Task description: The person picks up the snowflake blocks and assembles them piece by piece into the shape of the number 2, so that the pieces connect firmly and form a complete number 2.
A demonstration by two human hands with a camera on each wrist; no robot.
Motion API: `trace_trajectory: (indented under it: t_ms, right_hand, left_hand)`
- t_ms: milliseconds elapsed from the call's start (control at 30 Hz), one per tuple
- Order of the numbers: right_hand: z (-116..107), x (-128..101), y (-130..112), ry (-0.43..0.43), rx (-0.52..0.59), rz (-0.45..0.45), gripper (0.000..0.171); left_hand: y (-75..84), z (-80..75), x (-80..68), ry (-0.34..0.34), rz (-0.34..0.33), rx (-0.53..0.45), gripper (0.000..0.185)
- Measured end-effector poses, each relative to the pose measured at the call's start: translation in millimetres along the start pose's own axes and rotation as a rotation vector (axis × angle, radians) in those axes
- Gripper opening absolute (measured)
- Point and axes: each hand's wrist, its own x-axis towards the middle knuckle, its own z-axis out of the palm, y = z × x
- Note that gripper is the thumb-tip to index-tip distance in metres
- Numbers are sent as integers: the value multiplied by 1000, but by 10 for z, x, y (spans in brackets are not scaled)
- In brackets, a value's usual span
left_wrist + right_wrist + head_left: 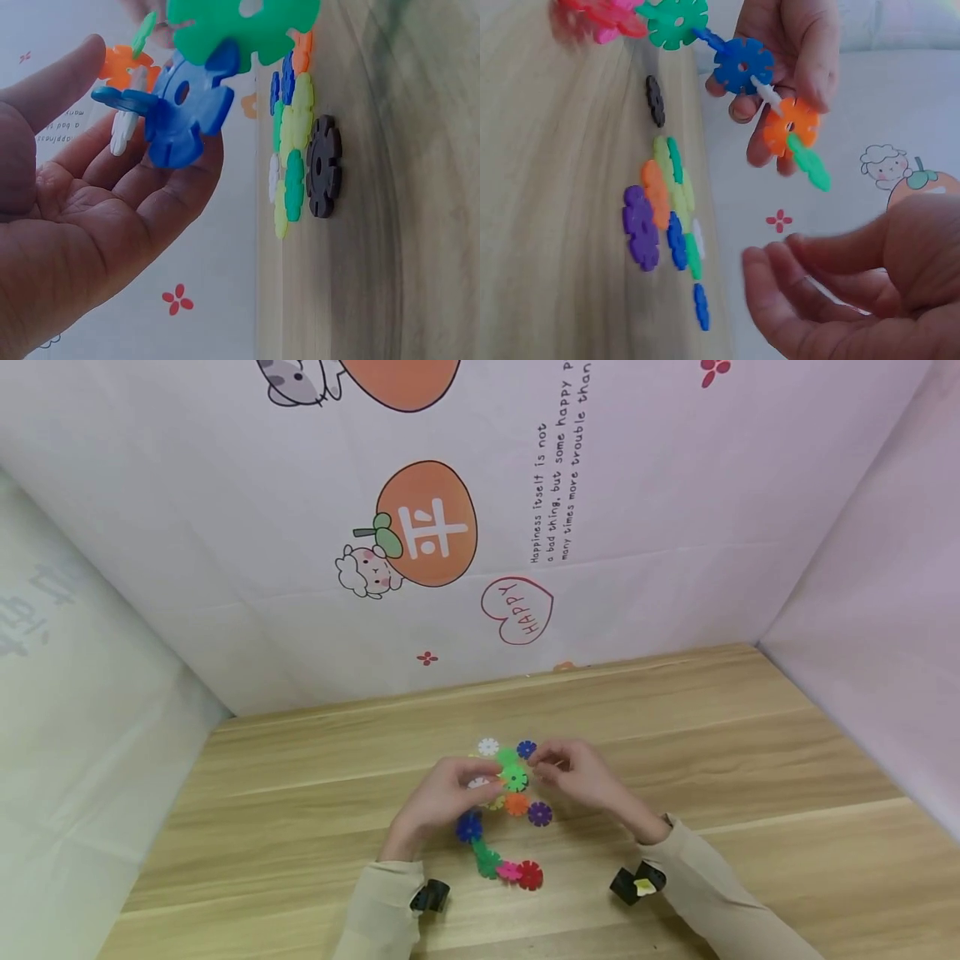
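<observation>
My left hand (446, 793) holds a curved chain of interlocked plastic snowflake discs above the table. Its thumb and fingers grip around the orange disc (783, 124) and the white disc (765, 91) near one end. A light green disc (810, 161) is slotted into the orange one and forms the tip. From there the chain runs through blue discs (742, 66) and green discs (489, 863) to pink and a red disc (530, 875). My right hand (577, 772) hovers just beyond the light green tip, fingers loosely bent and nothing between them.
Loose discs lie grouped on the wooden table (300, 810) beneath the hands, among them a purple disc (539, 813), a white disc (488, 746), a blue disc (527, 749) and a black disc (324, 166). A printed cloth backdrop (637, 527) rises behind the table.
</observation>
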Motion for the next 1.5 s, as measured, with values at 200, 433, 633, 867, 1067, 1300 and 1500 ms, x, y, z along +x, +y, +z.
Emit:
trace_trajectory:
  t_ms: [200,433,633,867,1067,1300,1500]
  right_hand:
    - [15,17,98,-144,-9,71,19]
    - [54,33,149,-192,-33,114,24]
    - [93,24,144,-210,-77,144,29]
    - [127,15,148,-205,-130,159,36]
    - [144,12,113,-209,-199,140,32]
    - [151,16,96,-217,-261,126,28]
    - [142,7,107,-217,-271,113,30]
  left_hand:
    - [-13,-11,3,-9,-13,-14,38]
    - [-6,-25,10,-12,-16,8,40]
    - [11,-28,-3,-9,-26,2,38]
    - [1,-28,-3,-13,-20,6,36]
    - [-1,-28,0,-14,-10,16,37]
    - [-6,-32,2,-7,20,42,37]
    - [-7,-25,6,-10,37,38,35]
